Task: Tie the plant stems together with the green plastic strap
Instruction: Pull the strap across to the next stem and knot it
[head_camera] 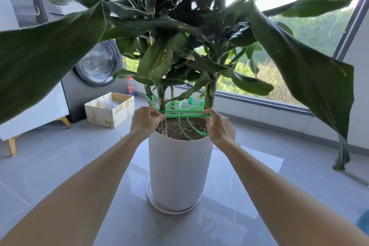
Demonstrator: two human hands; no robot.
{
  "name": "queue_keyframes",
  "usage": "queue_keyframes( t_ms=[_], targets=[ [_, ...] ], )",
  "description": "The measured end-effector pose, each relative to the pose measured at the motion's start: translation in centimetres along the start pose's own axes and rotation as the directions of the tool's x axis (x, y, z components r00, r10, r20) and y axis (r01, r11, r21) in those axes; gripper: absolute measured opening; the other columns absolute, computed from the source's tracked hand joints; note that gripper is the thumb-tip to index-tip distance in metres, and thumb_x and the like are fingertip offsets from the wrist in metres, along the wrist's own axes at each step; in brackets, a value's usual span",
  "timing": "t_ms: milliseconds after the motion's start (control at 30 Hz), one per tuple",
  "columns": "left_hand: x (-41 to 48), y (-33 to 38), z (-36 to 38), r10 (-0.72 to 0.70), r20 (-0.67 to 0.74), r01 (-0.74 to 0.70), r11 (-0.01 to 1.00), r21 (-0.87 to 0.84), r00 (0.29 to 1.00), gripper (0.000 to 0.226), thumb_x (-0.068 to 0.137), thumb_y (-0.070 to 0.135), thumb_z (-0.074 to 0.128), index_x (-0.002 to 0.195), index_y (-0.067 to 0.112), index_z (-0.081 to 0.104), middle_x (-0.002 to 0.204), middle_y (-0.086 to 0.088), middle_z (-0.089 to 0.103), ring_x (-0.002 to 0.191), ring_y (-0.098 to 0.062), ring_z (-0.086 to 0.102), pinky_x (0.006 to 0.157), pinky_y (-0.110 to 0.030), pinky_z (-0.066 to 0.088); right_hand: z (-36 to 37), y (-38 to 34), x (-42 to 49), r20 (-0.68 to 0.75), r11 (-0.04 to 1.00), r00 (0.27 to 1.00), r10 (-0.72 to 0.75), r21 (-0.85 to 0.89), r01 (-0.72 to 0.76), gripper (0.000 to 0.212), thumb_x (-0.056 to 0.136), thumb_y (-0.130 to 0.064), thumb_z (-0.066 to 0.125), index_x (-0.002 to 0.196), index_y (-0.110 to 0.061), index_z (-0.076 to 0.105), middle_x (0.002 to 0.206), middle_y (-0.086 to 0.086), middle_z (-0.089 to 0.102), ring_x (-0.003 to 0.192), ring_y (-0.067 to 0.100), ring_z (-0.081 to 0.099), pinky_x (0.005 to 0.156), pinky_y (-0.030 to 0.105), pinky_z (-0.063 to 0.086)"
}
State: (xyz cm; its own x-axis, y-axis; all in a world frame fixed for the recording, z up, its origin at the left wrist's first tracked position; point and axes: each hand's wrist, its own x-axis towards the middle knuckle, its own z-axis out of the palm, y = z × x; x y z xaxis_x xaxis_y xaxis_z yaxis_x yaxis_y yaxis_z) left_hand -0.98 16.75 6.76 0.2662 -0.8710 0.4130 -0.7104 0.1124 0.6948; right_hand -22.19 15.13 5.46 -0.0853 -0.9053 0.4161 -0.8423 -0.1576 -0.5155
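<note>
Center frame, above white pot (180, 168) rim: left hand (145, 121) and right hand (219, 127) each pinch green strap (185, 115), stretched taut between stems (162, 98). Bare grey floor (60, 166) around pot; cardboard box (109, 109) left.

Single head view, wide-angle, facing forward-down, close over white pot (180, 168); foliage crowding lens.

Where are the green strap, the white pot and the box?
green strap (185, 115), head view, taut middle stretch.
white pot (179, 170), head view, ribbed front wall.
box (99, 115), head view, near side wall.
</note>
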Motion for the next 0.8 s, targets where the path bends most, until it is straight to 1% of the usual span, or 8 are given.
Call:
queue_keyframes(
  t_ms=[100, 200, 333, 467, 600, 633, 700, 800],
  targets=[
    [0.0, -0.3, -0.3, 0.037, 0.024, -0.037, 0.999, -0.006, 0.999, 0.021, 0.081, 0.024, 0.073, 0.086, 0.004, 0.076, 0.075, -0.007, 0.067, 0.069, -0.016, 0.053, 0.062, -0.024, 0.037, -0.2, 0.3, 0.4, 0.028, 0.998, 0.999, -0.018, -0.055, 0.019, 0.026, 0.1, -0.026, 0.045, 0.122, -0.036, 0.054, 0.107, 0.005, 0.068, 0.089, 0.026, 0.061, 0.069, 0.032, 0.046],
    [0.0, -0.3, -0.6, 0.061, 0.045, -0.06, 0.998, -0.012, 0.997, 0.021, 0.079, 0.024, 0.075, 0.087, 0.004, 0.076, 0.078, -0.008, 0.07, 0.071, -0.016, 0.057, 0.063, -0.023, 0.039, -0.4, 0.2, 0.8, 0.024, 0.996, 0.999, -0.03, -0.079, 0.032, 0.024, 0.099, -0.029, 0.046, 0.12, -0.032, 0.057, 0.104, 0.004, 0.069, 0.092, 0.026, 0.062, 0.068, 0.032, 0.042],
    [0.2, -0.4, -0.7, 0.053, 0.066, -0.051, 0.998, -0.042, 0.996, 0.02, 0.078, 0.023, 0.075, 0.086, 0.004, 0.075, 0.075, -0.007, 0.068, 0.063, -0.015, 0.055, 0.058, -0.02, 0.04, -0.6, 0.2, 1.5, 0.003, 0.993, 0.999, -0.045, -0.105, 0.045, 0.022, 0.099, -0.024, 0.048, 0.115, -0.03, 0.063, 0.088, 0.001, 0.071, 0.088, 0.024, 0.064, 0.067, 0.03, 0.045],
    [0.4, -0.7, -0.8, 0.054, 0.082, -0.05, 0.998, -0.05, 0.995, 0.019, 0.077, 0.023, 0.076, 0.084, 0.005, 0.075, 0.071, -0.005, 0.067, 0.06, -0.013, 0.055, 0.059, -0.022, 0.043, -0.6, 0.4, 1.6, -0.032, 0.983, 0.996, -0.081, -0.165, 0.075, 0.022, 0.099, -0.025, 0.049, 0.113, -0.03, 0.065, 0.087, 0.0, 0.071, 0.086, 0.024, 0.065, 0.065, 0.028, 0.042],
    [0.6, -0.7, -0.9, 0.037, 0.096, -0.032, 0.998, -0.048, 0.995, 0.017, 0.077, 0.024, 0.077, 0.081, 0.008, 0.075, 0.07, -0.005, 0.068, 0.055, -0.008, 0.054, 0.057, -0.02, 0.044, -0.6, 0.3, 1.3, -0.053, 0.982, 0.994, -0.096, -0.168, 0.086, 0.022, 0.099, -0.024, 0.049, 0.111, -0.027, 0.067, 0.085, 0.001, 0.072, 0.086, 0.027, 0.065, 0.065, 0.03, 0.039],
    [0.7, -0.7, -1.0, 0.035, 0.101, -0.03, 0.999, -0.046, 0.994, 0.017, 0.077, 0.025, 0.077, 0.08, 0.008, 0.075, 0.07, -0.005, 0.069, 0.054, -0.008, 0.054, 0.056, -0.018, 0.043, -0.4, 0.3, 1.3, -0.049, 0.985, 0.994, -0.093, -0.151, 0.085, 0.021, 0.098, -0.023, 0.049, 0.108, -0.025, 0.068, 0.083, 0.0, 0.072, 0.084, 0.026, 0.065, 0.064, 0.03, 0.039],
    [0.7, -0.7, -1.1, 0.028, 0.111, -0.024, 0.999, -0.039, 0.993, 0.017, 0.077, 0.026, 0.076, 0.08, 0.01, 0.074, 0.07, -0.004, 0.069, 0.054, -0.007, 0.054, 0.054, -0.015, 0.042, -0.2, 0.2, 1.4, -0.039, 0.99, 0.996, -0.085, -0.117, 0.079, 0.022, 0.097, -0.021, 0.049, 0.094, -0.021, 0.071, 0.077, -0.002, 0.071, 0.079, 0.023, 0.065, 0.063, 0.03, 0.04],
    [0.8, -0.7, -1.1, 0.024, 0.113, -0.02, 0.999, -0.037, 0.993, 0.017, 0.077, 0.027, 0.076, 0.08, 0.01, 0.074, 0.069, -0.004, 0.068, 0.053, -0.006, 0.054, 0.054, -0.014, 0.041, 0.1, 0.2, 1.7, -0.031, 0.991, 0.992, -0.119, -0.072, 0.116, 0.025, 0.095, -0.021, 0.053, 0.079, -0.018, 0.072, 0.071, -0.005, 0.07, 0.067, 0.02, 0.065, 0.063, 0.031, 0.051]
  ],
)
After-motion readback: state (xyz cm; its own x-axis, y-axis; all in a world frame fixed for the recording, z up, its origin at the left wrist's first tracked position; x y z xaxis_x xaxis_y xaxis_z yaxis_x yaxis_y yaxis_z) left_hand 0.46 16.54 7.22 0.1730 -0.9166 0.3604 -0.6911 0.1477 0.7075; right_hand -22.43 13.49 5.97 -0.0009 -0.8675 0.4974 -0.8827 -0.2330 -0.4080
